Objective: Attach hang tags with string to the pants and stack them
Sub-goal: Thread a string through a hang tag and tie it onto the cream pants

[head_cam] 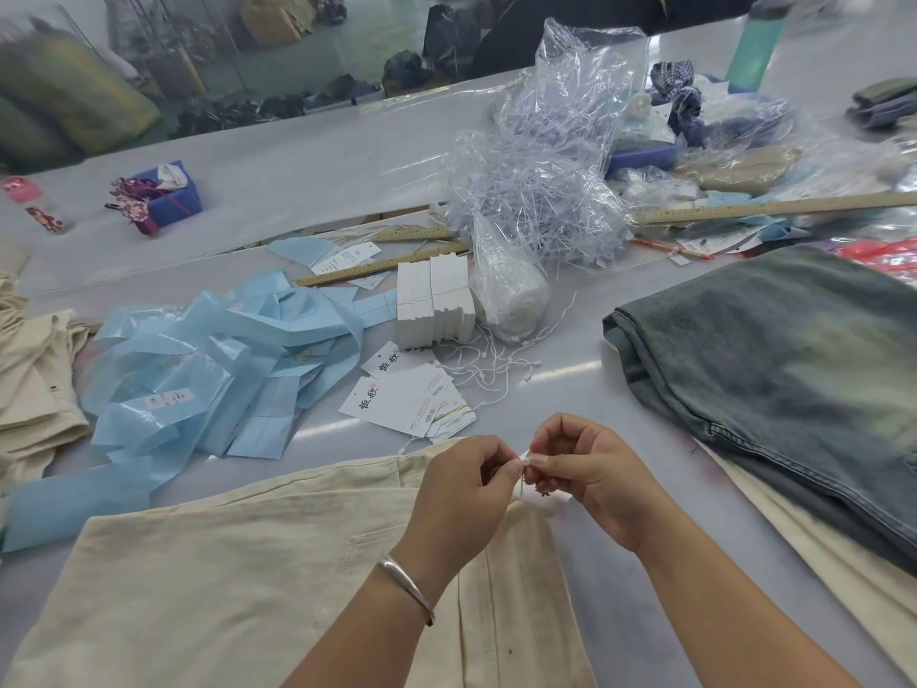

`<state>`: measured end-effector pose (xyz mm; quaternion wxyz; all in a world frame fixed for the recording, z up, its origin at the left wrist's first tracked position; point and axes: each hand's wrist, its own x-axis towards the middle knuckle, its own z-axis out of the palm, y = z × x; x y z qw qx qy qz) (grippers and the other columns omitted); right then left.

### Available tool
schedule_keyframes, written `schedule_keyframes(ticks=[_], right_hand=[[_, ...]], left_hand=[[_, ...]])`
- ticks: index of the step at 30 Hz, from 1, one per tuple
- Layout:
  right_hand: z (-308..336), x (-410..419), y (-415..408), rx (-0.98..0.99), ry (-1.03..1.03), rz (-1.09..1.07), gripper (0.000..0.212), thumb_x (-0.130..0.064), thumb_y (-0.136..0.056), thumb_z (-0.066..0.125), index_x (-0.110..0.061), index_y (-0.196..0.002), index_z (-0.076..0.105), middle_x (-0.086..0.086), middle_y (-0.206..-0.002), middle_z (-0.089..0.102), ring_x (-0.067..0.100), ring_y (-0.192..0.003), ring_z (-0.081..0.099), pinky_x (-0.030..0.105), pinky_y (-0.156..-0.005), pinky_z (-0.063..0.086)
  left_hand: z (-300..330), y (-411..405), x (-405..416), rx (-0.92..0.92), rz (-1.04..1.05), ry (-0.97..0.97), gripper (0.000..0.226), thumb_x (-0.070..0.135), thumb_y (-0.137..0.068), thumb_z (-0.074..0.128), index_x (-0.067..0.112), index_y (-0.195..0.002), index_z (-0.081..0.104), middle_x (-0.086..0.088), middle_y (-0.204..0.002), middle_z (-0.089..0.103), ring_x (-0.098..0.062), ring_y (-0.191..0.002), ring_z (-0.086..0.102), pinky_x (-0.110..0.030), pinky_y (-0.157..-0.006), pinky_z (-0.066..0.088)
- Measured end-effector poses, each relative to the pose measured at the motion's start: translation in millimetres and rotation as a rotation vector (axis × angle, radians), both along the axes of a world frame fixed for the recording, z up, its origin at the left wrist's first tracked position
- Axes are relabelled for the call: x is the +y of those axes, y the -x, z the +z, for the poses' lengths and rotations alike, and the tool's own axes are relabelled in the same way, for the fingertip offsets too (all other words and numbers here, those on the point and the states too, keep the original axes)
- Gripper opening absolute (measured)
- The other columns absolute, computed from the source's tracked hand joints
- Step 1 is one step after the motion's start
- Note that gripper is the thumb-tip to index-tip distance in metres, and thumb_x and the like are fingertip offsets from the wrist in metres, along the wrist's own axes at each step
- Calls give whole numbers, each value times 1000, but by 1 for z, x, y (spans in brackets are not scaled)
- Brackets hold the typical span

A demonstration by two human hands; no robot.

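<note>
Cream pants [238,578]: lie flat on the tabletop [307,176] nearest the camera, waistband end toward the hands.
Left hand [461,484]: a silver bangle [404,583] on the wrist; fingers [511,471] curled, pinching a thin white string [522,481] just above the pants' edge.
Right hand [580,469]: thumb and forefinger pinch the same string, tips touching those of the left hand.
Hang tag [543,501]: a small white piece, probably the tag, hangs below the fingertips, mostly hidden by the right hand.
Loose tags [397,399]: a few white printed cards lie fanned on the tabletop just beyond the hands.
Loose strings [489,372]: a tangle of white strings lies beside the cards.
Stacked pants [789,369]: folded washed denim lies to the right on top of cream fabric.
Blue strips [208,384]: a heap of pale blue plastic strips lies to the left.
Tag bundles [432,302]: banded white bundles stand upright behind the cards, touching a clear bag.
Clear bags [546,181]: crumpled, holding more strings, farther back.
Rulers [774,207]: long wooden ones lie near the bags.
Bottle [759,42]: green, at the far right.
</note>
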<state>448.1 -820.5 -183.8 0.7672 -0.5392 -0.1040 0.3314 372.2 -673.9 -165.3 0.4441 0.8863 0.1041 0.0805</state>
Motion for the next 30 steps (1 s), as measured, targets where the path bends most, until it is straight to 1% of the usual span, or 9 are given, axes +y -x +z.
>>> schedule_keyframes(ticks=[5,11,17,19,21,23,26,28,30], right_hand=[[1,0,1,-13,13,0,15,14,-81,59,-1,-80,58,19,-69,63,28,-66,53,24,-57,47],[-1,2,3,-36,75,-38,15,14,-81,59,-2,-81,58,17,-68,64,30,-69,53,28,-59,42],[-1,2,5,53,44,-40,16,13,-82,58,-3,-81,58,17,-69,63,23,-63,53,24,-58,42],[0,2,5,59,44,-37,16,12,-81,59,-4,-81,58,17,-69,62,22,-62,54,24,-58,43],[0,2,5,26,65,-41,16,12,-80,61,-4,-81,58,17,-69,63,24,-63,54,25,-59,43],[0,3,5,-38,88,-45,15,11,-79,63,-3,-80,58,18,-69,63,27,-65,53,26,-59,43],[1,3,7,-125,99,-42,16,11,-79,63,-3,-79,57,14,-66,63,28,-67,52,24,-58,45],[1,3,8,-136,83,-30,17,13,-80,61,-3,-79,56,12,-66,63,28,-68,53,23,-58,45],[2,2,8,-131,66,-16,16,12,-78,61,-3,-79,55,12,-66,62,28,-68,54,23,-59,46]], left_hand=[[1,1,1,25,12,97,23,13,-88,63,23,-67,64,16,-59,54,-1,-58,46,-14,-57,37],[1,0,-1,17,24,63,17,14,-87,64,19,-70,64,13,-61,54,-1,-60,47,-13,-59,38],[2,1,-1,-3,16,41,21,12,-84,64,23,-66,62,17,-64,56,0,-62,50,-12,-60,38],[1,0,-1,-8,18,39,20,13,-85,64,22,-67,62,17,-64,56,-1,-63,49,-12,-59,38],[0,0,0,-19,7,5,18,15,-86,64,21,-69,63,12,-64,55,-3,-64,49,-14,-59,37],[-2,1,1,-34,-23,-78,17,16,-86,63,22,-70,62,8,-67,56,-6,-68,50,-17,-61,38],[-4,2,3,-35,-58,-157,16,17,-88,63,22,-72,62,7,-69,57,-7,-71,50,-21,-64,40],[-5,1,7,-14,-71,-103,14,17,-87,66,20,-73,65,6,-69,60,-6,-69,51,-20,-63,41],[-6,-2,13,39,-84,75,13,16,-84,70,17,-72,67,2,-69,65,-3,-63,52,-18,-62,42]])
